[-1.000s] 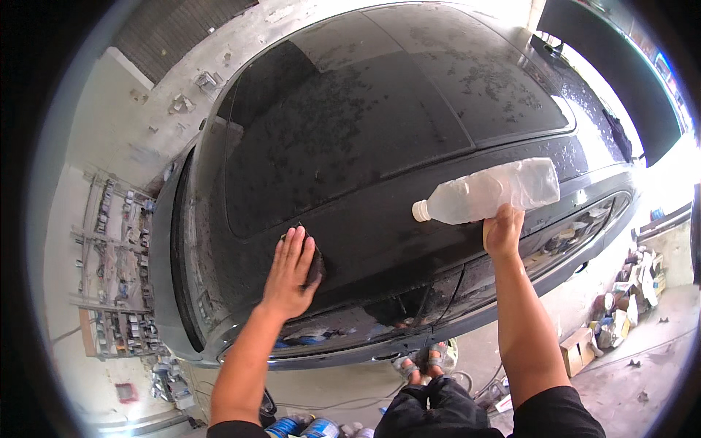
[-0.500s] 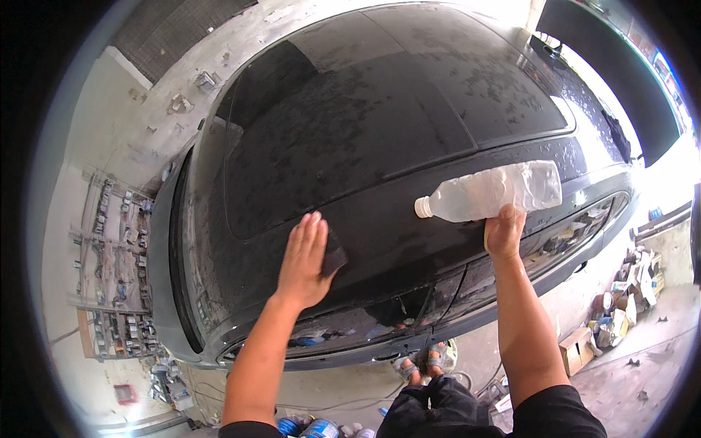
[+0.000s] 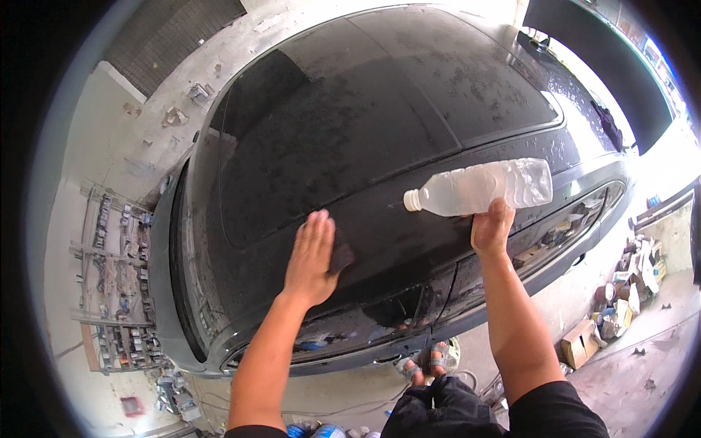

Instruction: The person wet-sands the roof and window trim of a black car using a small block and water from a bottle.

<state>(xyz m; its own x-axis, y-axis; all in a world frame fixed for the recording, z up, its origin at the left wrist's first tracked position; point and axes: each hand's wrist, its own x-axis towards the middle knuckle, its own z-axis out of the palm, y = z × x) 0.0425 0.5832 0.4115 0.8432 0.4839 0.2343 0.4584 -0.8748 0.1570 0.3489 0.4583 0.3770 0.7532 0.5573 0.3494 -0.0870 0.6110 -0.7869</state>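
Observation:
The dark roof of a car (image 3: 380, 182) spreads in front of me, with wet-looking patches on it. My left hand (image 3: 312, 259) lies flat on the roof's near side, fingers stretched out together. Under its palm and thumb is a thin dark sheet that looks like sandpaper (image 3: 342, 257), its edge showing beside the thumb. My right hand (image 3: 493, 230) grips a clear plastic bottle (image 3: 482, 188) from below. The bottle is held on its side above the roof edge, its white cap (image 3: 412, 200) pointing left. Its fingers are mostly hidden behind the bottle.
Side windows (image 3: 365, 321) run along the car's near side. Racks of small items (image 3: 120, 270) stand on the left. A cardboard box (image 3: 579, 344) lies among clutter at the right. Cans (image 3: 326, 431) sit at the lower edge, and a hose or cable crosses the floor.
My left hand has slid slightly right along the roof with the dark sheet. The bottle stays in my right hand, still tipped sideways. The whole view has shifted a little.

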